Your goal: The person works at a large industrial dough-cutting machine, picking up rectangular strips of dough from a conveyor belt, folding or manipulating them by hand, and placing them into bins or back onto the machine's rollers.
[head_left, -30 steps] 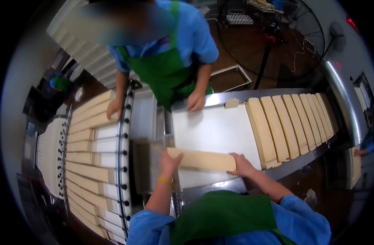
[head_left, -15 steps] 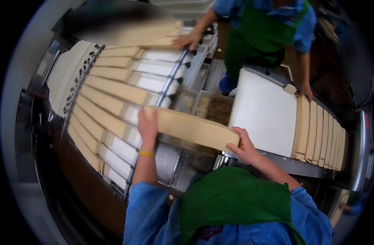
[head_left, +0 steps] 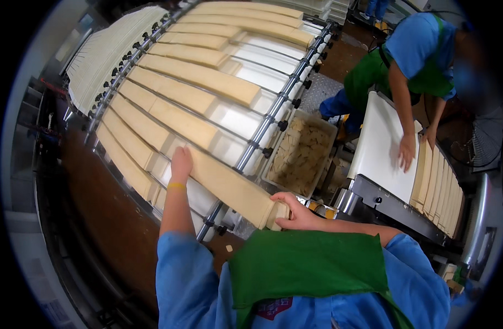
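A long, straight row of pale biscuit-like slices [head_left: 229, 183] lies between my two hands, slanting down toward my right hand over the front rail of the slatted table. My left hand [head_left: 181, 163] is closed round its far left end. At the near end my right hand [head_left: 298, 213] presses in with bent fingers and thumb; a few slices there stand slightly apart from the rest. Similar pale rows [head_left: 196, 79] fill several lanes beside it, split by thin metal rods. White lane surface shows below their ends.
A metal rail [head_left: 273, 115] with black knobs crosses the lanes. Beyond it stands a bin [head_left: 267, 174] of broken pale pieces. At right, a co-worker's hands [head_left: 408, 151] are over a white belt [head_left: 380, 137] with upright rows of slices [head_left: 438, 178].
Both my hands have carried the row leftward from beside the right belt onto the slatted table. The view has turned. The co-worker's hand has left the table and is over the right belt.
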`<state>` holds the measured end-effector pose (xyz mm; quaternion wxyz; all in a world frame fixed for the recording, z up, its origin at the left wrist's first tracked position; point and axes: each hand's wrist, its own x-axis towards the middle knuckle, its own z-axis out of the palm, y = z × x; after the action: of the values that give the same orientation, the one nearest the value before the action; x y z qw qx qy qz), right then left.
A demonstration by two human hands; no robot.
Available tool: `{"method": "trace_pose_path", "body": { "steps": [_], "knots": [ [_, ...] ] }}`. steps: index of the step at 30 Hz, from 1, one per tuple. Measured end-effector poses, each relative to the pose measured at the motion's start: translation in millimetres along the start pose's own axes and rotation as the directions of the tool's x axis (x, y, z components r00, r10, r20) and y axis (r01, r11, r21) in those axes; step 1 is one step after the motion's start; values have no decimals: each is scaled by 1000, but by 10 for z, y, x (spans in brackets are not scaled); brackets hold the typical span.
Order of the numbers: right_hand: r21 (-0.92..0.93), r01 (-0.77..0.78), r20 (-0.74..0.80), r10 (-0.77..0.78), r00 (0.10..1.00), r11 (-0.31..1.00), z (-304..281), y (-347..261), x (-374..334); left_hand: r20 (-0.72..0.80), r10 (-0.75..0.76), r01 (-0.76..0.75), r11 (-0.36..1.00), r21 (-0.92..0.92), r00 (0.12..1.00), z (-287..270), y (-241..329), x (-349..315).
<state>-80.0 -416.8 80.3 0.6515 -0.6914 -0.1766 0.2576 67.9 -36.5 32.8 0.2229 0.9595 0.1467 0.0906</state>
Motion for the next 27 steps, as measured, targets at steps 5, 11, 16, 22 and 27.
{"method": "trace_pose_path", "body": {
  "steps": [5,11,16,22,27],
  "knots": [
    [-151,-32,-103,17,995,988,202,66,165,17,20,-20,1000,22,1000,-156,49,15],
    [51,-97,-128,103,986,994,519,-89,731,-230,502,-462,862,208,834,-138,-207,-250],
    [-122,-25,-228,-4,974,992,599,64,804,-13,485,-483,867,-126,874,-254,757,-1343],
    [141,-66,-213,95,972,988,608,181,735,-34,440,-440,885,-151,897,-322,987,-1744],
    [251,-2,-252,68,965,968,635,266,699,-13,391,-380,886,-267,920,-291,989,-1703]
  ]
}}
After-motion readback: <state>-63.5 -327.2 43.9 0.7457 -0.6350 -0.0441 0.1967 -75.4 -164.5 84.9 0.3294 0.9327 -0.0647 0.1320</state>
